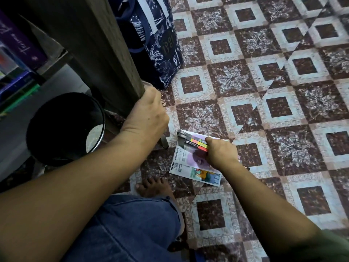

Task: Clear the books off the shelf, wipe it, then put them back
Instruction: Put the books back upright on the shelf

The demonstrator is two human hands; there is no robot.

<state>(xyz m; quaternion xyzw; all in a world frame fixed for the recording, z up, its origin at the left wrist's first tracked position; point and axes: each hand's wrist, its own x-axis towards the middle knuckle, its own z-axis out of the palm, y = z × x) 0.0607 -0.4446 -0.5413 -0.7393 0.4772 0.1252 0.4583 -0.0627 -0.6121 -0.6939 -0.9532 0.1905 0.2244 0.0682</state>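
Nearest you, your bare foot is resting on the tiled floor, just short of the pile of books. Your right hand is pressing down on that pile, its grip curled over the spines of the top books, so it looks as though you are setting them down or gathering them up; which one cannot be told. I am counting about four books in the pile: two flat ones showing their covers and at least two thinner ones on top, though your hand is hiding part of them.

Left of the pile, your left hand is wrapping its grip round the lower edge of the bookcase side panel, steadying you. Further left of the pile one black bin is standing. Beyond the pile one dark blue patterned bag is leaning against the panel.

Far to the left, more books are still sitting on a shelf, at least three, blurred. So you seem to be in the clearing stage, unless those belong to another shelf. No cloth is showing, and wiping and returning appear to be still waiting.
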